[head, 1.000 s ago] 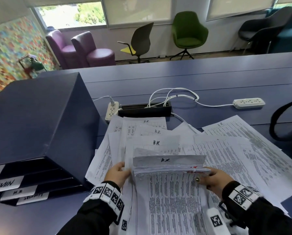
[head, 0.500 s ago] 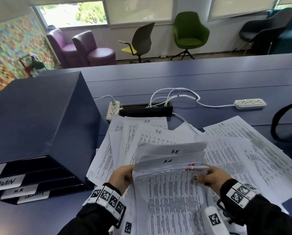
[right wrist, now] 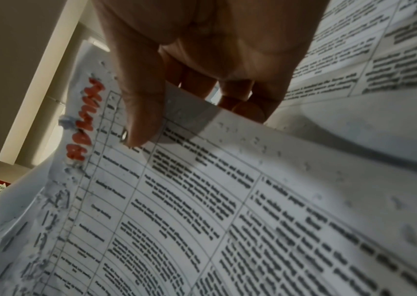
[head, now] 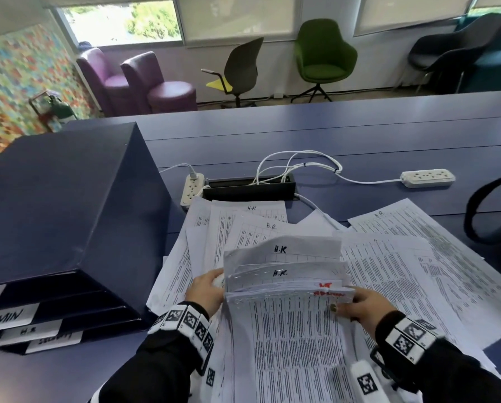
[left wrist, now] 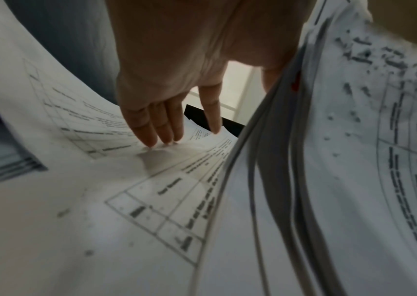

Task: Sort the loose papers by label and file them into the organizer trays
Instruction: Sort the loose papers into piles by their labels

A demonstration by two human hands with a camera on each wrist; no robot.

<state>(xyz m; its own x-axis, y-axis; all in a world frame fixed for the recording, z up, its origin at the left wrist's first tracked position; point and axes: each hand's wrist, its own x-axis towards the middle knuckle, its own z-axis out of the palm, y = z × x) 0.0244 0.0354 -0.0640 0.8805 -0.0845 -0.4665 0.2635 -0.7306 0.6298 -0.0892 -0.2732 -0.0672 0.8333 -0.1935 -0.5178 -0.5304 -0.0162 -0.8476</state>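
I hold a stack of printed papers (head: 287,289) upright over the blue table (head: 359,135). Its back sheets read "H.K" and "H.R"; nearer sheets carry red labels, the front one "ADMIN" (right wrist: 82,136). My right hand (head: 359,305) pinches the stack's right top corner, with the ringed thumb (right wrist: 139,112) on the front sheet and the fingers behind. My left hand (head: 207,289) is at the stack's left edge, its straight fingers (left wrist: 151,124) touching the sheets lying below. The dark organizer (head: 54,213) stands at the left, its trays labelled ADMIN (head: 8,317), H.R (head: 28,331) and one more.
Loose papers (head: 418,257) lie spread over the table ahead and to the right, some marked H.R. Behind them are a black cable box (head: 249,189), two white power strips (head: 192,189) (head: 428,178) and cords. A chair back (head: 482,216) is at the right edge.
The "H.K" sheet, flat on the table a second ago, now stands at the back of the held stack. The sheets have fanned, so the red labels show more.
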